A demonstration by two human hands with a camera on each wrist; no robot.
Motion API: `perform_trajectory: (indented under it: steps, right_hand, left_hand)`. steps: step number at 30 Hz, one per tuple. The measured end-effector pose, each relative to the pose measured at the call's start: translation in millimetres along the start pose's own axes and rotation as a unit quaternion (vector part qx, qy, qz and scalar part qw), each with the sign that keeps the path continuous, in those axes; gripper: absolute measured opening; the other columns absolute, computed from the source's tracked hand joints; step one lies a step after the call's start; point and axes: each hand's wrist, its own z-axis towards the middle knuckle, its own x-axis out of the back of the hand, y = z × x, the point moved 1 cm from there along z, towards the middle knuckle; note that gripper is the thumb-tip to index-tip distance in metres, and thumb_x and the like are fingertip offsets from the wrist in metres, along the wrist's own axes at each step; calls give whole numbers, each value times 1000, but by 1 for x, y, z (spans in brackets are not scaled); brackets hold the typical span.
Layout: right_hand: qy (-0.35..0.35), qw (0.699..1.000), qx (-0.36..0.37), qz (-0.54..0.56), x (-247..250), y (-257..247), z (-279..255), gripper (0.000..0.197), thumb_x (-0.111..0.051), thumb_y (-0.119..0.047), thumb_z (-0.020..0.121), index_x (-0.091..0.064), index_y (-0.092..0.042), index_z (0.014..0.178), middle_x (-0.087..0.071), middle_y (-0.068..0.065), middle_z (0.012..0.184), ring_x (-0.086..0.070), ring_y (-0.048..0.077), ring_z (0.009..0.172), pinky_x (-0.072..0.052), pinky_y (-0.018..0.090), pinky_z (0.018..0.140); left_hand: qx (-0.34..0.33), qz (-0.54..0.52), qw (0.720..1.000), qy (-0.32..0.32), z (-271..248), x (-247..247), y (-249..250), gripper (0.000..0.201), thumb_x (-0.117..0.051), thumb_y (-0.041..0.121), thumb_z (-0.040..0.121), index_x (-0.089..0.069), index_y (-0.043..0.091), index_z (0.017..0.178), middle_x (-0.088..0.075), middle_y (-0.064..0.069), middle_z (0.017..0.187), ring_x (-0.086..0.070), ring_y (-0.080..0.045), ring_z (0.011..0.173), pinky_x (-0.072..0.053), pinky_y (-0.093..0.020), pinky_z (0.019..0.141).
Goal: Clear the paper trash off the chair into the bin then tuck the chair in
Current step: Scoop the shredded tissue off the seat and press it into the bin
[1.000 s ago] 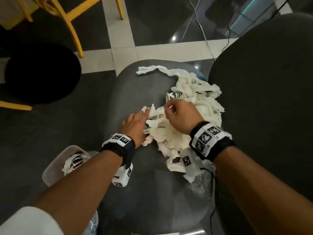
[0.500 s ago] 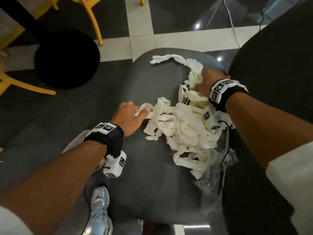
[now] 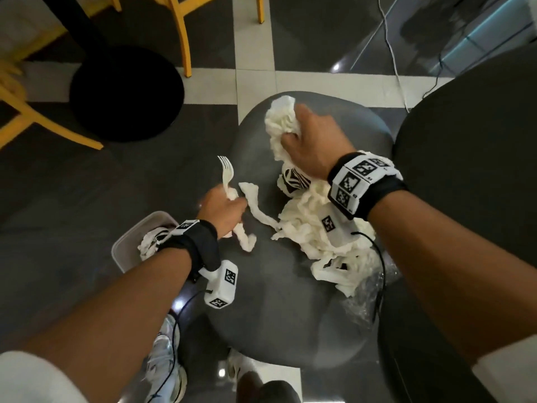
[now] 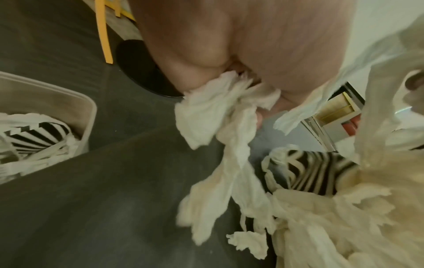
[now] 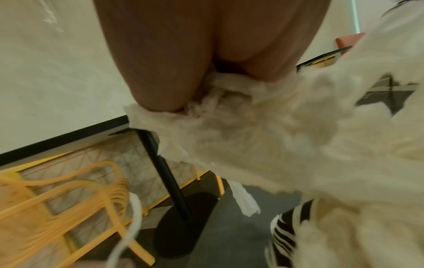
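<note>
Seen from the head camera, a person leans over a dark grey chair seat (image 3: 279,309) strewn with shredded white paper (image 3: 328,242). The right hand (image 3: 313,144) closes around a bunched wad at the far end of the pile, while the left hand (image 3: 222,209) clutches a twisted paper strip together with a white plastic fork (image 3: 225,173), tines pointing away. A zebra-striped paper cup (image 3: 293,180) lies among the shreds, just beneath the right wrist. The pale bin (image 3: 128,242) stands on the floor at the chair's left, already holding paper and a striped cup. From the left wrist, fingers curl tight on a crumpled strip (image 4: 220,116) that trails down to the seat, the bin (image 4: 89,112) off to the left and the striped cup (image 4: 316,170) to the right. From the right wrist, the fist grips a thick clump of paper (image 5: 241,127); yellow chairs (image 5: 64,203) and a black table pedestal (image 5: 183,223) stand beyond.
</note>
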Motion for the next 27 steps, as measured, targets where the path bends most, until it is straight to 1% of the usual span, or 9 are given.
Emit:
perform_trajectory:
  steps: [5, 7, 10, 13, 16, 18, 22, 24, 27]
  right_hand:
    - [-4, 997, 41, 65, -38, -62, -14, 8, -45, -22, 96, -42, -15, 96, -60, 4, 83, -55, 25, 70, -38, 31, 59]
    - [0, 992, 12, 129, -51, -76, -17, 14, -44, -22, 95, -51, -9, 97, -64, 5, 86, -60, 25, 76, -45, 34, 66]
    - [-5, 982, -39, 187, -60, -74, -17, 18, -44, -27, 93, -56, -13, 93, -64, 0, 83, -61, 21, 78, -45, 33, 68]
    - [-49, 986, -73, 140, -61, -50, -15, 23, -49, -40, 89, -56, -21, 99, -63, -4, 86, -61, 19, 80, -43, 32, 70]
    - [-102, 990, -88, -49, -54, -14, -17, 60, -62, -47, 85, -45, -18, 135, -56, 6, 122, -59, 28, 105, -45, 35, 80]
    - [-125, 977, -101, -143, -44, 9, -19, 71, -67, -39, 85, -35, -16, 144, -44, 14, 138, -56, 37, 117, -51, 41, 90]
    - [-73, 977, -78, -184, -22, 26, -18, 36, -55, -15, 91, -48, -10, 127, -50, 16, 122, -60, 39, 101, -49, 41, 78]
    - [-12, 982, -49, -184, -7, 17, -17, 24, -50, -16, 94, -52, -9, 116, -51, 12, 110, -57, 34, 87, -44, 38, 71]
    - [20, 991, -6, -136, 7, -11, -15, 32, -39, -31, 94, -54, -11, 113, -46, 5, 100, -48, 26, 81, -41, 36, 71]
  left_hand:
    - [14, 20, 999, -36, -10, 4, -38, 36, -61, 22, 84, -45, 26, 116, -64, -1, 104, -65, -23, 83, -51, -34, 73]
    - [-3, 25, 999, -36, -13, 2, -51, 54, -68, 22, 79, -40, 28, 125, -60, 1, 116, -63, -21, 102, -49, -32, 82]
    - [-47, 80, 992, -83, -15, -4, -63, 93, -74, 30, 77, -19, 36, 152, -25, 0, 153, -42, -14, 133, -36, -26, 107]
    - [-85, 192, 972, -105, -9, -16, -72, 110, -77, 40, 74, -3, 37, 156, -16, 6, 142, -42, -9, 119, -37, -21, 100]
    - [-103, 261, 957, -72, -1, -26, -69, 81, -73, 32, 80, -29, 35, 148, -29, -1, 133, -56, -23, 112, -49, -32, 97]
    - [-130, 300, 943, -65, 2, -27, -60, 50, -63, 24, 88, -45, 30, 134, -45, -6, 129, -60, -31, 108, -52, -39, 92]
    - [-137, 335, 931, -48, 5, -23, -40, 28, -53, 23, 92, -55, 25, 119, -62, -5, 124, -63, -30, 106, -50, -36, 84]
    - [-111, 305, 946, -20, 5, -19, -34, 30, -48, 24, 95, -52, 19, 124, -66, -10, 119, -64, -32, 103, -46, -34, 80]
    - [-68, 178, 982, 6, 5, -10, -28, 31, -46, 25, 97, -49, 15, 126, -67, -12, 112, -63, -30, 98, -43, -32, 78]
